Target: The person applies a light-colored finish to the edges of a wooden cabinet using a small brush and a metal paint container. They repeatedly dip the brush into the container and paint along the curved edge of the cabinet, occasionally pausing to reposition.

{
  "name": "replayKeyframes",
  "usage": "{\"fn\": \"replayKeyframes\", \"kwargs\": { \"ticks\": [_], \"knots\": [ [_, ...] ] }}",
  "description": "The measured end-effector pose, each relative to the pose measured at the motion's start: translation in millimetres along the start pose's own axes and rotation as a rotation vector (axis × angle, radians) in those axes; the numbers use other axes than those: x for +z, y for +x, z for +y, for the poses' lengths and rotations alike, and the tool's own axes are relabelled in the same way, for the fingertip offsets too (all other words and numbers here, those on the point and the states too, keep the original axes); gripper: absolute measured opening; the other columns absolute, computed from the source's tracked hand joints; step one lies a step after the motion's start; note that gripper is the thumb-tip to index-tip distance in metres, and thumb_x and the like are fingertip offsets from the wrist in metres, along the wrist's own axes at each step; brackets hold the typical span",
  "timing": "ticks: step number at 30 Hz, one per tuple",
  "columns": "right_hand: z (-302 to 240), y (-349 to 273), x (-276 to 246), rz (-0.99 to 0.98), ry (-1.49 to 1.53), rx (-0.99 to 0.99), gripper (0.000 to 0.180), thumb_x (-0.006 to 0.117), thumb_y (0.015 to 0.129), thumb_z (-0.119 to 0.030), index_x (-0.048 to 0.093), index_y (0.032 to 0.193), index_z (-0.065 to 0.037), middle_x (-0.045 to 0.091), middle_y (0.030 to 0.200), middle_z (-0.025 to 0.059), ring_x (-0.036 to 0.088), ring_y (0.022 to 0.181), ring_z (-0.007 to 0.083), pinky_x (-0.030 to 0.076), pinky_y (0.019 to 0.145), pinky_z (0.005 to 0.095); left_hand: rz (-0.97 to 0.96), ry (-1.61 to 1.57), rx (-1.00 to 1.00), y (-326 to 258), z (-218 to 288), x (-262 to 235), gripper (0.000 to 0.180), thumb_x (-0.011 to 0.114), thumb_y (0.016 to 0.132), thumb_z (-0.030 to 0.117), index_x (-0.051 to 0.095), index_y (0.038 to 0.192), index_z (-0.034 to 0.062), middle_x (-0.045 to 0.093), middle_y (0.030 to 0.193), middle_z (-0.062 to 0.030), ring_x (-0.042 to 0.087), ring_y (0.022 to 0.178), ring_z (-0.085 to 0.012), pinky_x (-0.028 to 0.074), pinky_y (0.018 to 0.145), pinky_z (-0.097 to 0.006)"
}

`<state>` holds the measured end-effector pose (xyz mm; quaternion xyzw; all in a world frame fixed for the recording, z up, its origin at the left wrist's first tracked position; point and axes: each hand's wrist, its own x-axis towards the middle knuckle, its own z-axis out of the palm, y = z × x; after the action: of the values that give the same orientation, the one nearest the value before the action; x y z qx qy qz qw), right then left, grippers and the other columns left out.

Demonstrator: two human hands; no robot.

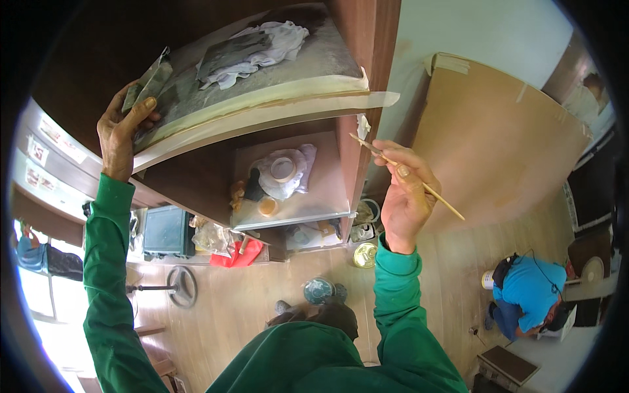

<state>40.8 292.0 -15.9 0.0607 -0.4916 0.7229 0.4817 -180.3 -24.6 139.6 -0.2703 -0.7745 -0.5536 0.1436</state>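
Overhead, a grey flat packet (149, 82) at the front edge of the upper shelf (275, 72) is gripped by the left hand (121, 134), thumb laid across it. A thin wooden brush (406, 175) is pinched in the fingers of the right hand (406, 196), its tip held near the taped cabinet edge (350, 131). Crumpled white cloth (262, 42) is seen on that shelf. Below, a lower shelf (327, 190) carries a white tape roll (283, 169). On the floor, a red bag (237, 254) and a round tin (365, 255) are visible; a person in blue (527, 291) is crouched at right.
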Motion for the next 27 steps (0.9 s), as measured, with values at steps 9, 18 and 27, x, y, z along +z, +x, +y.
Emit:
{"fn": "replayKeyframes", "kwargs": {
  "ticks": [9, 18, 27],
  "knots": [
    [17.0, 14.8, 6.3, -0.03, 0.038, -0.118, 0.019, 0.061, 0.091, -0.006, 0.069, 0.101, 0.007, 0.068, 0.109, 0.0243, 0.066, 0.092, 0.0251, 0.055, 0.08, 0.0345, 0.048, 0.082, 0.023, -1.1, -0.9, 3.9, 0.067, 0.079, 0.079, 0.026, 0.057, 0.132, -0.0078, 0.069, 0.091, -0.0099, 0.065, 0.077, -0.015, 0.048, 0.074, -0.026],
    [18.4, 12.3, 8.4, -0.051, -0.083, -0.15, 0.018, 0.062, 0.092, -0.007, 0.07, 0.102, 0.006, 0.068, 0.104, 0.0221, 0.066, 0.084, 0.0222, 0.052, 0.074, 0.031, 0.041, 0.123, 0.039, -0.7, -5.1, 3.0, 0.068, 0.079, 0.079, 0.028, 0.057, 0.133, -0.007, 0.069, 0.089, -0.0091, 0.065, 0.077, -0.0146, 0.047, 0.073, -0.027],
    [5.7, 4.8, -2.7, -0.045, -0.112, -0.187, 0.02, 0.066, 0.089, -0.011, 0.069, 0.096, 0.006, 0.068, 0.097, 0.0211, 0.065, 0.088, 0.0261, 0.052, 0.072, 0.0332, 0.048, 0.138, 0.062, -1.5, -8.0, 1.4, 0.066, 0.078, 0.079, 0.028, 0.059, 0.132, -0.0053, 0.07, 0.095, -0.0091, 0.066, 0.08, -0.0147, 0.048, 0.075, -0.026]
  ]
}}
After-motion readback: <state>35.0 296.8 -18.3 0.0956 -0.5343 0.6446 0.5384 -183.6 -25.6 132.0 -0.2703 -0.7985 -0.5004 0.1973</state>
